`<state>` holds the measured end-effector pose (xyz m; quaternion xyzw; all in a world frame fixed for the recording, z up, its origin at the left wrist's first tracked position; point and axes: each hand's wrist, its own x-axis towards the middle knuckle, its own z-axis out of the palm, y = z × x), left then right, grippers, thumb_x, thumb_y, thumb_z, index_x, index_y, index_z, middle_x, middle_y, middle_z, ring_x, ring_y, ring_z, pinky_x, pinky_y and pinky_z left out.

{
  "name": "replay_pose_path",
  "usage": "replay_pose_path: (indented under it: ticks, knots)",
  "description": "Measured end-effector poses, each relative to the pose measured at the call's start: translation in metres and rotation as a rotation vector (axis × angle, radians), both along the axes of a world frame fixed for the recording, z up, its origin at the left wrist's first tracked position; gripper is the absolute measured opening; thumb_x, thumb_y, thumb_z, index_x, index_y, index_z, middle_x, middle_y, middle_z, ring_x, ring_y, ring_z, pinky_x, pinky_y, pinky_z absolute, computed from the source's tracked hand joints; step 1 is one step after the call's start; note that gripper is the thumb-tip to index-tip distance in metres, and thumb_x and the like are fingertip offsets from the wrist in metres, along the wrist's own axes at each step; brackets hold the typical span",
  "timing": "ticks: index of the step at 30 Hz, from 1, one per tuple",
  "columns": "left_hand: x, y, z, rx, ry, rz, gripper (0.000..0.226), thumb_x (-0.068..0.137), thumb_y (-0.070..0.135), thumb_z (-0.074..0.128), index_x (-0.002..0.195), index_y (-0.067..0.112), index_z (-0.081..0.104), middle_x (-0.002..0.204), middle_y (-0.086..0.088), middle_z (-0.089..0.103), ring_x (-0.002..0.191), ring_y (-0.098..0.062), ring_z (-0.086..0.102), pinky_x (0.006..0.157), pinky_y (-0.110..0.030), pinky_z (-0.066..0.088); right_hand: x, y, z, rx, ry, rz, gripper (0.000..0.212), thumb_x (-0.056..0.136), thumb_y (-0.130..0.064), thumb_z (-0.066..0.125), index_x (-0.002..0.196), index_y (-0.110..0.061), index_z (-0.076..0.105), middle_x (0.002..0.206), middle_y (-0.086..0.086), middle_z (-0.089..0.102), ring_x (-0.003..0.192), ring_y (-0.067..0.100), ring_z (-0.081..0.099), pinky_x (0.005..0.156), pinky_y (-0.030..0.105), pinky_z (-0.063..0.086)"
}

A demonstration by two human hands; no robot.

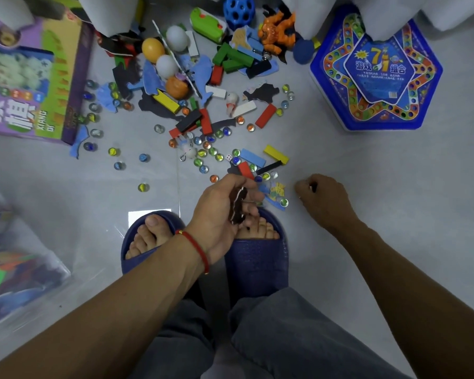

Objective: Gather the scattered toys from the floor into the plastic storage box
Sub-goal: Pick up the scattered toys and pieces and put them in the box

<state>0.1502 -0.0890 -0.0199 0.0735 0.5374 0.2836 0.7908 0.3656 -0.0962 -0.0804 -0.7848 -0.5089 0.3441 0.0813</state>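
My left hand, with a red cord on the wrist, is shut on a dark brown flat puzzle piece above my feet. My right hand is closed low over the floor to the right of the pile, with something small and dark showing between its fingers; I cannot tell what it is. Scattered on the floor ahead are several glass marbles, coloured wooden blocks, toy eggs, an orange figure and a blue holed ball. The clear plastic storage box stands at lower left, holding coloured pieces.
A purple and green game box lies at upper left. A blue hexagonal board game box sits at upper right. My feet in dark blue slippers stand just below the pile. White fabric hangs along the top edge.
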Motion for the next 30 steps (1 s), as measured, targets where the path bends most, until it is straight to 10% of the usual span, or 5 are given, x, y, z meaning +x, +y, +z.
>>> replay_pose_path:
  ticks: [4,9,18,24,30]
  knots:
    - [-0.015,0.000,0.018,-0.041,-0.082,0.048,0.023,0.092,0.027,0.050,0.086,0.009,0.063,0.078,-0.010,0.063,0.061,-0.020,0.053,0.055,-0.030,0.040,0.001,-0.004,0.035,-0.163,0.949,-0.583,0.028,0.092,-0.021,0.042,0.065,-0.012,0.040,0.052,0.005,0.036,0.040,0.014,0.027,0.040,0.026,0.017]
    - [-0.065,-0.018,0.095,-0.009,-0.203,0.044,0.023,0.089,0.024,0.054,0.100,0.007,0.066,0.098,-0.014,0.066,0.081,-0.029,0.060,0.071,-0.038,0.054,-0.013,0.004,0.085,-0.514,1.791,-0.429,0.019,0.087,-0.023,0.025,0.075,-0.013,0.036,0.065,0.008,0.034,0.053,0.020,0.031,0.046,0.033,0.026]
    - [-0.220,-0.110,0.229,0.251,0.104,0.608,0.024,0.093,0.022,0.052,0.107,0.005,0.063,0.086,-0.013,0.064,0.056,-0.020,0.052,0.051,-0.029,0.046,-0.262,0.019,0.306,-0.550,0.960,0.382,0.021,0.083,-0.017,0.052,0.063,-0.012,0.049,0.061,0.016,0.050,0.051,0.024,0.039,0.044,0.027,0.025]
    - [-0.309,-0.157,0.273,0.297,0.121,0.897,0.011,0.089,0.024,0.056,0.090,0.014,0.058,0.073,-0.007,0.048,0.069,-0.020,0.046,0.096,-0.044,0.049,-0.419,-0.008,0.367,-0.404,0.650,0.611,0.013,0.090,-0.014,0.051,0.092,-0.004,0.060,0.074,0.015,0.067,0.048,0.021,0.061,0.040,0.020,0.044]
    - [-0.334,-0.158,0.298,0.321,0.199,0.901,0.015,0.095,0.023,0.051,0.083,0.014,0.050,0.086,-0.016,0.054,0.082,-0.031,0.059,0.083,-0.039,0.051,-0.461,-0.016,0.358,-0.323,0.712,0.482,0.045,0.091,-0.022,0.063,0.130,-0.005,0.049,0.123,0.014,0.053,0.110,0.028,0.060,0.094,0.036,0.054]
